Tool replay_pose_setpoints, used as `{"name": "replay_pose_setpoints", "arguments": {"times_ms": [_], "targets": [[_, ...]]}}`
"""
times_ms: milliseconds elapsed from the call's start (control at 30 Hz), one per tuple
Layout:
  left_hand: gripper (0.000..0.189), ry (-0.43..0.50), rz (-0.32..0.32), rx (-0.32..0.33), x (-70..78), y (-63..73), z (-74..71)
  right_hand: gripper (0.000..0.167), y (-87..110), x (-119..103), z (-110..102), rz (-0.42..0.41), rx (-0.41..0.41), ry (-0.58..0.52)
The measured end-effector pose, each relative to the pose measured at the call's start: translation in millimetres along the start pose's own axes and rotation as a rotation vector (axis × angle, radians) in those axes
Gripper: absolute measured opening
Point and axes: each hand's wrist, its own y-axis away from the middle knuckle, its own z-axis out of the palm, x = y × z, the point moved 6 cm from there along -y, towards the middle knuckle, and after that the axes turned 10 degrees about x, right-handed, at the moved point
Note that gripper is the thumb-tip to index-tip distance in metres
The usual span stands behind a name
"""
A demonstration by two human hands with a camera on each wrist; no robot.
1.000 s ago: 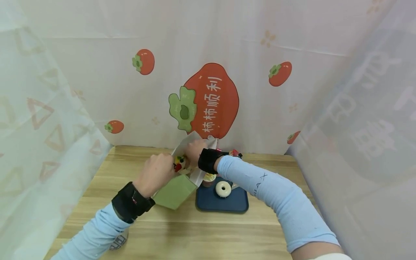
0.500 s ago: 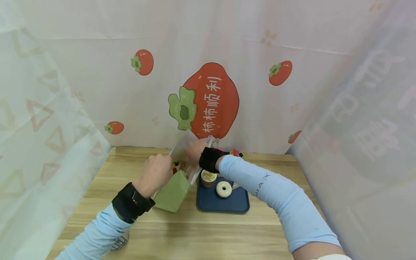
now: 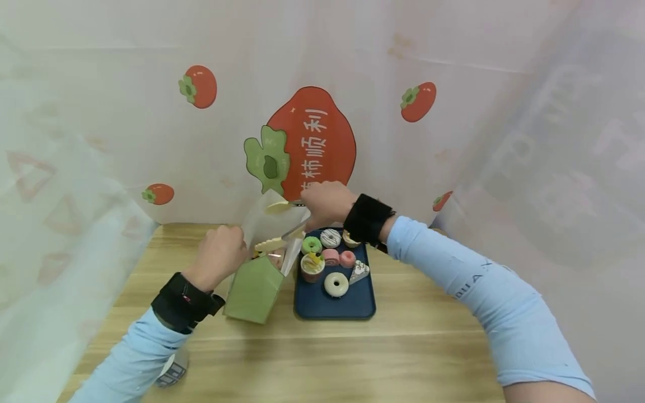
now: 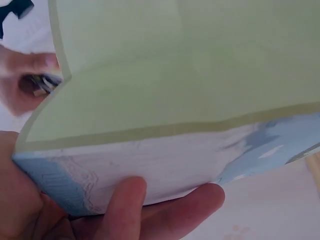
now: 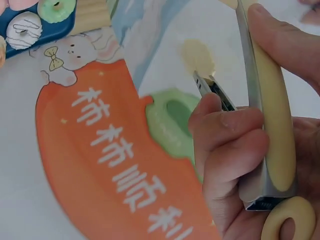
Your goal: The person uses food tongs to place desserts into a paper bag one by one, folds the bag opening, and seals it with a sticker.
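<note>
My left hand (image 3: 219, 254) grips the left edge of a green-sided paper bag (image 3: 254, 291). In the left wrist view, its fingers curl under the bag's blue-and-white patterned side. The bag's mouth gapes upward, and something reddish shows inside, too small to identify. Above the mouth, my right hand (image 3: 330, 204) holds metal food tongs (image 3: 269, 244) with cream-yellow tips spread apart and nothing between them. The right wrist view shows the tongs' yellow handle (image 5: 277, 125) in my fingers and thumb.
Right of the bag lies a dark blue tray (image 3: 332, 310) holding small pastries: a white doughnut (image 3: 336, 285), a green doughnut (image 3: 311, 245), a cake cup (image 3: 312, 267) and a cake slice (image 3: 359, 272). A cup-like item (image 3: 171, 370) stands near my left forearm. A printed curtain (image 3: 378, 145) hangs behind.
My right hand has come up out of the bag and moved right with the tongs, uncovering the tray's pastries. My left hand still holds the bag. The head view has shifted slightly.
</note>
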Motion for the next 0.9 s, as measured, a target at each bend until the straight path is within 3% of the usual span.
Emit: {"name": "replay_pose_setpoints", "arguments": {"times_ms": [100,333,567,700,900], "targets": [[0.028,-0.001,-0.006,-0.013,-5.6,-1.4,-2.4,0.045,11.4,13,-7,0.025,0.005,-0.084],[0.029,0.019,0.008,-0.022,-10.2,-2.9,-2.6,0.059,53.2,41,-11,0.024,0.161,-0.256],[0.029,0.019,-0.004,0.002,-19.5,-1.8,-8.1,0.037,102.8,68,-6,0.119,0.249,-0.327],[0.031,0.018,-0.008,0.007,-22.9,-0.8,-9.8,0.033,127.9,83,7,0.156,0.285,-0.318],[0.03,0.022,0.001,-0.008,-22.4,-1.1,-9.4,0.034,163.9,105,47,0.238,0.285,-0.266]]}}
